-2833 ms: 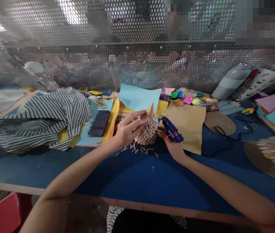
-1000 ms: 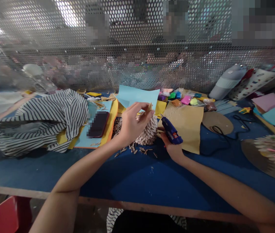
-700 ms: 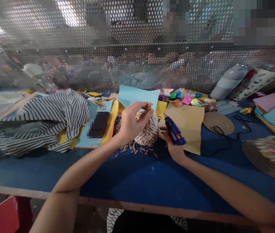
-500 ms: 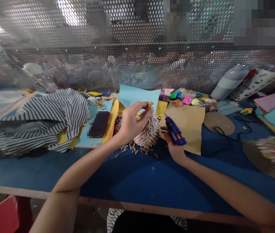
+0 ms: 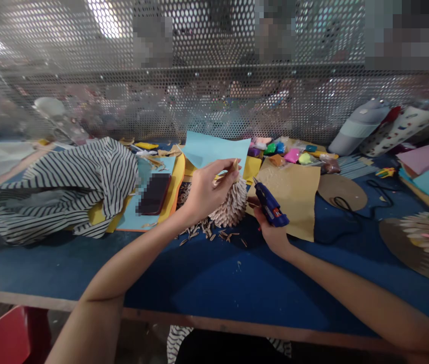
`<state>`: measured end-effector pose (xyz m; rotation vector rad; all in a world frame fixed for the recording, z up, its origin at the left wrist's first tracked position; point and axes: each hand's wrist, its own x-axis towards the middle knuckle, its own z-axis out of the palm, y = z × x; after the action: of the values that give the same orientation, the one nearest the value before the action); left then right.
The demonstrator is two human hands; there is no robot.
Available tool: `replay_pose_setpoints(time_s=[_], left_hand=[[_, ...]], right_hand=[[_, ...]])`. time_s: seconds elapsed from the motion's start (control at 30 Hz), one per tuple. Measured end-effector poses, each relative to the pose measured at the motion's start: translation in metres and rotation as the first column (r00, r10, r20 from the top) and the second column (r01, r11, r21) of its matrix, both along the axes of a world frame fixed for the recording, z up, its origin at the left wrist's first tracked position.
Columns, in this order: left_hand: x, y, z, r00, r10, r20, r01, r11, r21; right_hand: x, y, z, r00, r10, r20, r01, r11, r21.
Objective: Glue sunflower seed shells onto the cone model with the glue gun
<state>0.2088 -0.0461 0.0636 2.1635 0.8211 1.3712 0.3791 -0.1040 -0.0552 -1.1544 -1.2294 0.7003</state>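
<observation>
My left hand (image 5: 212,189) grips the tan paper tip (image 5: 234,165) of a cone-shaped tree (image 5: 231,207) covered in overlapping seed husks. Its fingers hide most of the tip and the tree's upper part. My right hand (image 5: 271,230) stands just to the right of the tree, shut around a blue hot glue gun (image 5: 270,205). The gun's nozzle points up and left, close to the tree but apart from it. Loose husks (image 5: 208,235) lie on the blue table top (image 5: 214,283) below the tree.
A striped cloth (image 5: 66,194) and a phone (image 5: 154,193) lie left. Behind are light blue paper (image 5: 214,151) and clay packets (image 5: 278,150). Kraft paper (image 5: 292,199) lies right, with a cardboard disc (image 5: 341,192) and a husk-covered disc (image 5: 422,247). A perforated metal screen (image 5: 214,101) stands behind.
My left hand has moved up over the tree's tip and closed around it. The glue gun has turned slightly and shifted right.
</observation>
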Motion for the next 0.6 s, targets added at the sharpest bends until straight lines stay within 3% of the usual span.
replay_pose_setpoints(time_s=[0.3, 0.6], left_hand=[[-0.0021, 0.0048, -0.0005, 0.999, -0.036, -0.034, 0.035, 0.998, -0.050], [-0.0046, 0.0056, 0.0007, 0.990, -0.038, -0.137, 0.040, 0.999, 0.015]], right_hand=[[-0.0004, -0.0003, -0.0013, 1.000, -0.006, -0.025, 0.005, 1.000, -0.017], [0.0017, -0.0008, -0.0012, 1.000, 0.011, -0.001, -0.011, 0.999, -0.038]])
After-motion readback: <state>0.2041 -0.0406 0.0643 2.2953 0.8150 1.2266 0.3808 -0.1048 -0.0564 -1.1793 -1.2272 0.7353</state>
